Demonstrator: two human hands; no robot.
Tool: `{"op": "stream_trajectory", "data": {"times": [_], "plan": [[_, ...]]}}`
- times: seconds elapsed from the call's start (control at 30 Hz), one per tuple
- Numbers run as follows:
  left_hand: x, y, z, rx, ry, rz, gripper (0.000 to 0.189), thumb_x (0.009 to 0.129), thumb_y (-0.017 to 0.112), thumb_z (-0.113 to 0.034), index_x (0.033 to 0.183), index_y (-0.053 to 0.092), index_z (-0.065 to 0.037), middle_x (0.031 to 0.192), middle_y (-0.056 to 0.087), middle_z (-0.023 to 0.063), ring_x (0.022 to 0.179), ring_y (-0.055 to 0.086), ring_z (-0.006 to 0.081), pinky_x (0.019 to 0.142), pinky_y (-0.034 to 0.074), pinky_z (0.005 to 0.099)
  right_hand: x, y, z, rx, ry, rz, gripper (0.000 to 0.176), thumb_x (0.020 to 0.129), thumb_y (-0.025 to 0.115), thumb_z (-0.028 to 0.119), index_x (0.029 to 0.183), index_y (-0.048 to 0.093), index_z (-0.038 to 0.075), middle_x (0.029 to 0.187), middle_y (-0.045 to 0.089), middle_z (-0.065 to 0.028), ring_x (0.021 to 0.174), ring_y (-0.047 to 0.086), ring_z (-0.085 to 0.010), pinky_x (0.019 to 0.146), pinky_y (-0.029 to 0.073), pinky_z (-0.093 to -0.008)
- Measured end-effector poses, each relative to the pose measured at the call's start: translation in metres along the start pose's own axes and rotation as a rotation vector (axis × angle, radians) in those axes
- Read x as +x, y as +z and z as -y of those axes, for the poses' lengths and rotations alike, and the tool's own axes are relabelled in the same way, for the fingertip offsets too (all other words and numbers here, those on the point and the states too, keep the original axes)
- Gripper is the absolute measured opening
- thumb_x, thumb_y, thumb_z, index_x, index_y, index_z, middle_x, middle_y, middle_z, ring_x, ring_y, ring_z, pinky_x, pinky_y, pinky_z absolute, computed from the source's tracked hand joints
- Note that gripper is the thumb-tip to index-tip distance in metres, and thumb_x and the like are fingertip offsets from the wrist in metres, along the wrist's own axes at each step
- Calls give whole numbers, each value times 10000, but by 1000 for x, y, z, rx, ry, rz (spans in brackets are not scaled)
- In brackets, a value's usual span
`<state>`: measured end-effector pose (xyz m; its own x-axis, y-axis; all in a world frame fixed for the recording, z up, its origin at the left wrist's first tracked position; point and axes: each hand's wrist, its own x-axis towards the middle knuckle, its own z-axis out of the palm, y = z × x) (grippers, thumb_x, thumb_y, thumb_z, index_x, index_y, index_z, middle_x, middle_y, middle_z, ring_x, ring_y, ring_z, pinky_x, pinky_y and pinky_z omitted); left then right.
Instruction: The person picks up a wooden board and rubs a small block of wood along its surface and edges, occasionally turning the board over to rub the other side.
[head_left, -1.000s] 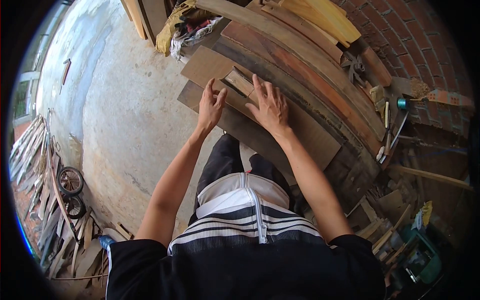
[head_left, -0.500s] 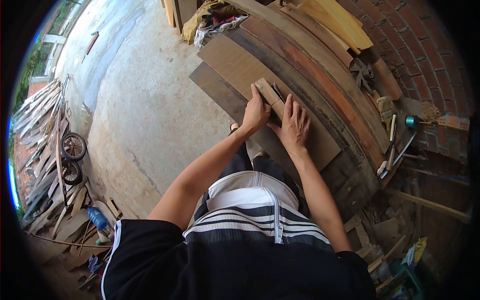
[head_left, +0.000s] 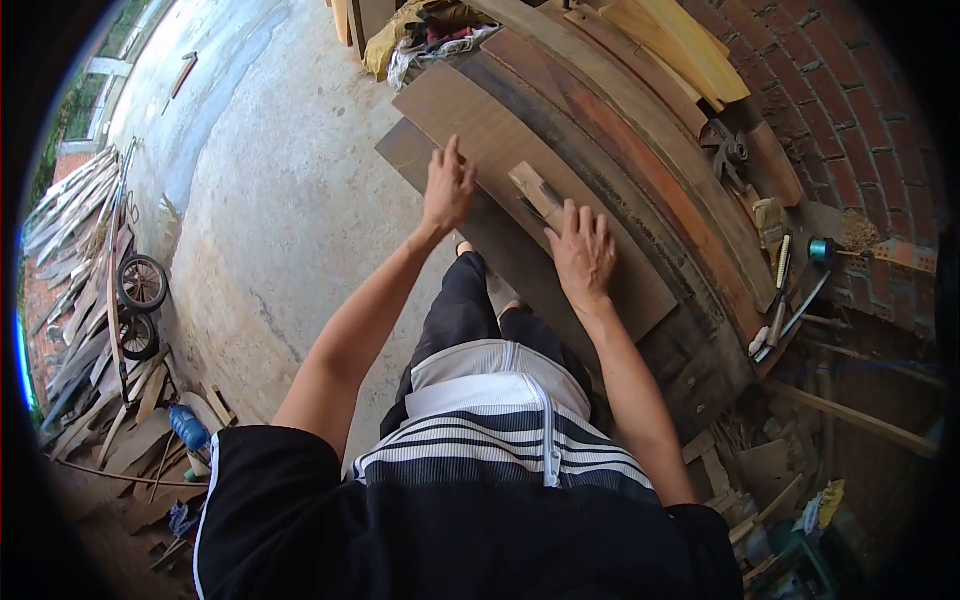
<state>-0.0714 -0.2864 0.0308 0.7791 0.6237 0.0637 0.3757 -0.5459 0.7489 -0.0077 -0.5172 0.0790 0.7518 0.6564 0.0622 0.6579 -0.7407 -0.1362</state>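
A short, pale wooden block [head_left: 528, 181] with a dark patch lies on a flat brown board [head_left: 495, 130] atop the workbench. My left hand [head_left: 449, 192] is off the block, held above the board's left edge with its fingers loosely apart and nothing in them. Over the block's near end is my right hand [head_left: 584, 255], fingers extended and slightly bent; whether it touches the block is hard to make out. The hand hides that end of the block.
Long planks [head_left: 640, 140] lie beyond the board, beside a brick wall [head_left: 840, 110]. A brush [head_left: 770, 218] and a teal spool [head_left: 821, 249] sit at the right. Wheels [head_left: 142, 282] and a pile of wood scraps [head_left: 75, 270] are at the left.
My left hand has let go of the wooden block and moved left. The right hand has shifted slightly toward me, and its fingers no longer lie along the block's side.
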Motion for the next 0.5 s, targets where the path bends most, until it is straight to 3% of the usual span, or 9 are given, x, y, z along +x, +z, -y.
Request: {"op": "stream_trajectory", "data": {"times": [0.07,0.17,0.23,0.33,0.4,0.5], "plan": [[33,-22,35,166,-21,-188,508,881,520,-123,1356,399,9,1095,505,216,1038,484,367,930,398,443,-33,-5,-23,30,-37,-57,583,805,707,330,1276,463,88,1065,522,-68,1035,526,-257,813,480,-395],[81,-59,82,300,-100,-201,518,892,479,-182,1369,413,10,1263,497,242,1193,445,381,1008,353,447,-94,-19,-65,-56,-84,77,662,797,721,319,1331,443,46,1030,495,-85,943,510,-273,814,459,-401],[106,-71,96,251,-124,-162,511,901,445,-181,1377,412,2,1293,504,242,1182,479,383,1013,364,436,-120,-29,-85,-85,-123,133,693,796,721,310,1355,419,32,1004,485,-88,906,503,-267,793,450,-401],[118,-69,110,93,-82,-58,432,910,420,-149,1320,511,-49,1268,551,187,1159,524,358,994,403,393,-101,-32,-74,-102,-212,238,749,798,715,274,1399,362,2,970,478,-106,872,498,-272,764,428,-405],[116,-67,101,63,-169,-130,379,915,413,-129,1246,596,-94,1249,578,137,1135,554,333,977,424,380,-71,-27,-49,-102,-266,298,774,799,710,248,1419,328,-15,962,481,-121,873,499,-283,757,417,-409],[113,-74,92,45,-228,-135,378,918,396,-126,1225,616,-104,1238,586,126,1113,567,334,967,432,385,1,-1,14,-45,-315,182,801,790,710,241,1437,301,3,959,494,-113,878,508,-280,742,409,-404]]}}
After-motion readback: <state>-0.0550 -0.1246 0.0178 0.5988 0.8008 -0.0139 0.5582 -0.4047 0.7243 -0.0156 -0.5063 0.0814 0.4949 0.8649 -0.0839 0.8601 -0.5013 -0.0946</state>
